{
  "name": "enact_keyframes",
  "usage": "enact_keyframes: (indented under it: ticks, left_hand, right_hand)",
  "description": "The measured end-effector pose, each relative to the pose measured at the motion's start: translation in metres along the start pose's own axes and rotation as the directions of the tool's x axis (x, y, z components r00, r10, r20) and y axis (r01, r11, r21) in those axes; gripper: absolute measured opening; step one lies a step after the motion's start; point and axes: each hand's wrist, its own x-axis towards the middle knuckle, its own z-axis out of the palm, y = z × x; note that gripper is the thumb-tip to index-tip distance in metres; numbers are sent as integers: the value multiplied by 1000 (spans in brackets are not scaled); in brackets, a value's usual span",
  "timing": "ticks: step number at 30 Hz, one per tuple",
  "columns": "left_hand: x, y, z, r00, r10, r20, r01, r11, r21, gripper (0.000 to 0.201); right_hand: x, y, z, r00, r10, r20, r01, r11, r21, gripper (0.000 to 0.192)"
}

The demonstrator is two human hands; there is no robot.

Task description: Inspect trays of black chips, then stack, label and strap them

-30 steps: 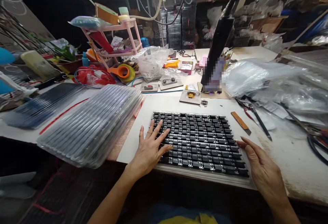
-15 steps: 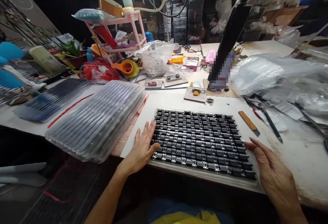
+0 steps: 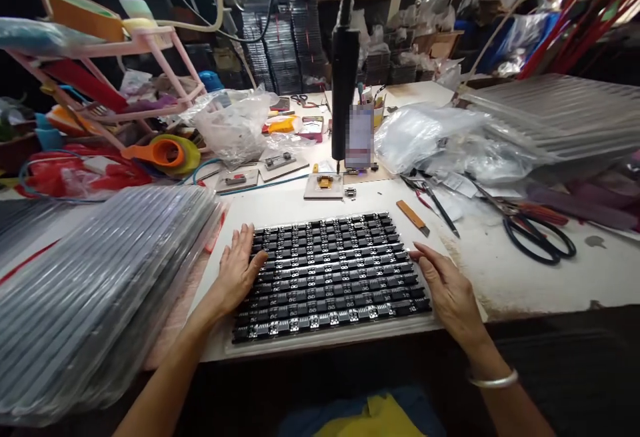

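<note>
Several rows of small black circuit boards with metal contacts lie side by side in a clear plastic tray in front of me. My left hand rests along the left edge of the rows, fingers stretched out and thumb over the row ends. At the right edge, my right hand has its fingers extended, fingertips by the row ends. Neither hand is closed around anything. A silver bangle circles my right wrist.
A black electric screwdriver hangs beyond the tray, above a small fixture block. A utility knife and scissors lie to the right. Stacked clear plastic trays stand left. Plastic bags lie at the back right.
The view has turned to the right, bringing the scissors and more trays into sight. Both hands stay at the tray's two sides, and the rows sit straighter before me.
</note>
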Motion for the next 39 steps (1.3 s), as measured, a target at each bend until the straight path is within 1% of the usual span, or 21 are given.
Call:
enact_keyframes:
  ticks: [3,4,6,9,12,15,18,21,23,24,25,26,28,30,31,32,34,35,36,37,39]
  left_hand:
    - [4,0,-1,1000,2,14,-2,1000,-19,78]
    - [4,-1,-2,1000,-4,21,5,998,-57,79]
    - [-1,-2,-5,999,-46,23,50,981,-190,80]
    - [-24,-3,-12,990,-140,12,135,918,-374,74]
    - [-58,1,-17,983,-181,-11,158,886,-436,67]
    - [-88,7,-15,980,-195,-28,163,884,-439,63]
    - [-106,9,-8,980,-195,-42,160,894,-420,65]
    - [-113,8,0,986,-148,-81,117,947,-300,70]
    - [-114,8,4,990,-90,-105,70,982,-175,73]
    - [-114,9,6,992,-57,-117,43,992,-121,74]
    - [-114,10,7,991,-22,-131,12,997,-73,76]
    - [-114,12,7,990,17,-139,-22,999,-32,77]
    - [-113,15,7,985,71,-155,-68,997,25,80]
    - [-113,17,6,983,96,-157,-88,994,59,87]
    - [-113,18,5,982,102,-157,-92,993,69,91]
    - [-114,19,5,983,105,-153,-94,993,76,95]
    - [-114,20,3,984,114,-139,-102,991,90,101]
    - [-115,20,2,984,118,-130,-105,989,99,103]
    - [-115,21,2,984,124,-125,-110,988,109,105]
    - [-115,21,2,984,130,-121,-116,986,119,107]
    - [-115,21,3,982,143,-122,-125,982,138,111]
  right_hand:
    - [1,-1,1,999,-35,-13,35,999,-5,39]
    - [2,-2,1,999,-49,-17,49,999,-9,38]
    - [2,-2,1,997,-74,-25,74,997,-20,37]
    - [3,-5,-1,994,-108,-4,107,994,-35,35]
    - [2,-7,-3,986,-156,63,160,984,-76,33]
    - [0,-5,-2,977,-203,72,210,970,-118,32]
    - [-2,-4,-1,975,-219,45,223,965,-135,33]
    - [1,-10,0,970,-243,10,241,956,-170,34]
    - [9,-23,3,954,-294,52,298,929,-220,35]
    - [14,-31,6,935,-335,114,353,904,-243,35]
    - [21,-41,10,904,-381,196,422,870,-255,35]
    - [28,-51,17,857,-428,288,499,828,-254,34]
    - [44,-70,34,731,-497,467,643,732,-228,34]
    - [60,-85,55,614,-514,599,738,644,-203,36]
    - [68,-90,66,569,-506,647,766,612,-196,39]
    - [74,-94,75,536,-491,687,785,590,-190,43]
    - [82,-98,89,498,-453,739,797,576,-184,49]
    - [83,-99,92,491,-436,754,794,580,-181,51]
    - [83,-100,91,494,-430,756,788,589,-180,51]
    - [81,-100,87,509,-437,741,779,600,-182,51]
    - [73,-98,70,570,-482,665,751,634,-184,50]
